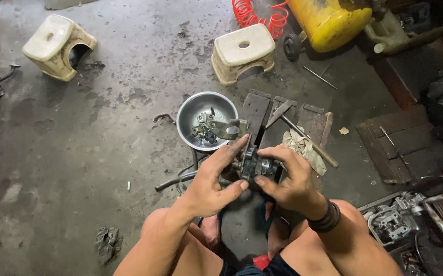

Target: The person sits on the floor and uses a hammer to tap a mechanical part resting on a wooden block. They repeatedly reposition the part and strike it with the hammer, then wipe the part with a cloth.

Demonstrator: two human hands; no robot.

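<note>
Head view, looking straight down: both hands meet on a small dark metal engine part [256,166], held just above the wooden board [256,110] on the oily concrete floor [78,143]. The part is blackened, greasy, blocky, with a rounded grey body toward its right end and a thin plate edge standing up on its left. The left hand [212,184] wraps in from the left, fingers curled, thumb pressed to the part's near side and forefinger stretched up along its top edge. The right hand [288,179] pinches it from the right, thumb under, fingers folded over the top; a dark wristband [326,219] sits on that wrist.

Just beyond the part, to its upper left, sits a round metal bowl [206,120] with small dark fittings in it and a flat grey bracket [229,129] lying across its rim. Right of the part, a hammer [303,135] lies across the board with a dirty rag [306,148] under its handle. Well beyond the part stand two pale plastic stools [243,51], a red coiled hose [257,15] and a yellow tank [329,20].
</note>
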